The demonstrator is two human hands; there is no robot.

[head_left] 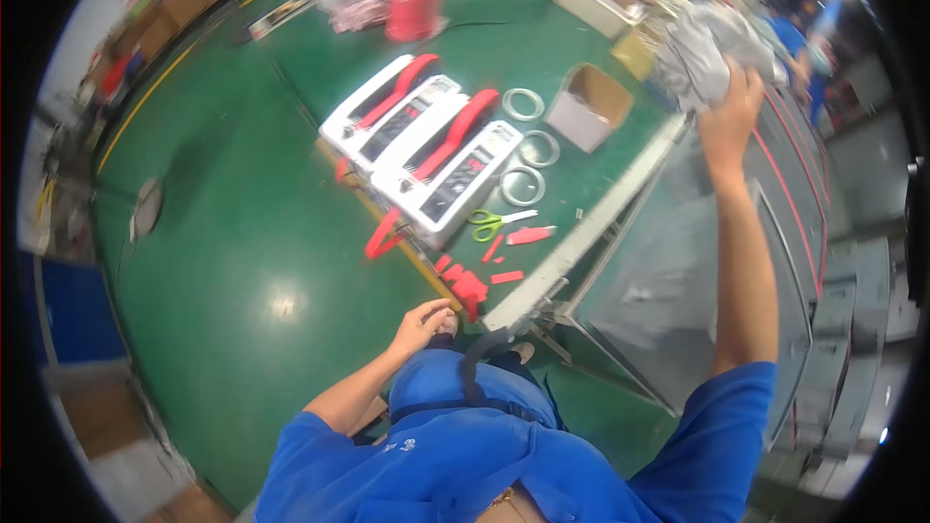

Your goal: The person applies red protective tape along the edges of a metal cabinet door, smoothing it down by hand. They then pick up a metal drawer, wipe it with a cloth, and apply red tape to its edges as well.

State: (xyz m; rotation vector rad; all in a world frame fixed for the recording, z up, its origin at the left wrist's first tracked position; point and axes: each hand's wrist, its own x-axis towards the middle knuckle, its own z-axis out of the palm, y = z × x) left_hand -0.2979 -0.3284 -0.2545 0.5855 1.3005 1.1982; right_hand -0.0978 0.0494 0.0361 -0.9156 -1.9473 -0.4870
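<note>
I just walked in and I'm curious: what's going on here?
A person in a blue shirt has the right arm stretched out, the right hand on a crumpled grey bundle; blur hides how firmly it grips. The left hand is near the waist and seems empty. On the green tabletop, two white machines with red handles sit side by side, untouched, near three pale rings, green-handled scissors, red scraps and an open box.

There are two machines (448, 172), three rings (506, 188) and one pair of scissors (501, 220).
</note>
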